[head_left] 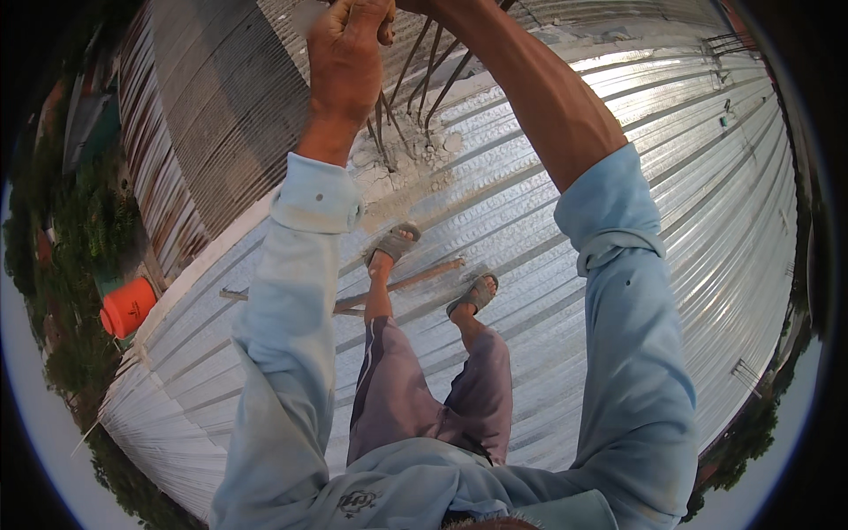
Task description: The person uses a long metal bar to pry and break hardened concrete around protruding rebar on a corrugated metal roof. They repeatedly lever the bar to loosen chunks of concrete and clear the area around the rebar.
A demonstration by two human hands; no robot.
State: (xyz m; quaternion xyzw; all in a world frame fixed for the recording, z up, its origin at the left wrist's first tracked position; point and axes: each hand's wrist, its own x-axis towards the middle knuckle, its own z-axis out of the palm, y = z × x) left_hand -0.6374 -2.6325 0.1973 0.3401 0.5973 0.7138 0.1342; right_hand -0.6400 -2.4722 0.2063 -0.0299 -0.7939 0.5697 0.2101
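Observation:
My left hand point(347, 40) is raised at the top edge, its fingers curled closed. What it grips, if anything, is hidden. Close beside it, my right hand point(413, 4) is almost wholly cut off by the upper edge, so its fingers cannot be read. Below and between both arms, several bent rebar rods point(430, 66) stick up from a rough, broken concrete stub point(402, 168). The rods run upward toward the hands; whether either hand touches one cannot be made out.
My sandalled feet stand on a shiny ribbed metal roof point(548, 371). A wooden stick point(415, 281) lies by them. Rusty corrugated sheets point(221, 106) adjoin at the upper left, past a concrete edge. An orange container point(128, 307) is beyond the roof's left edge. More rebar point(731, 42) protrudes far right.

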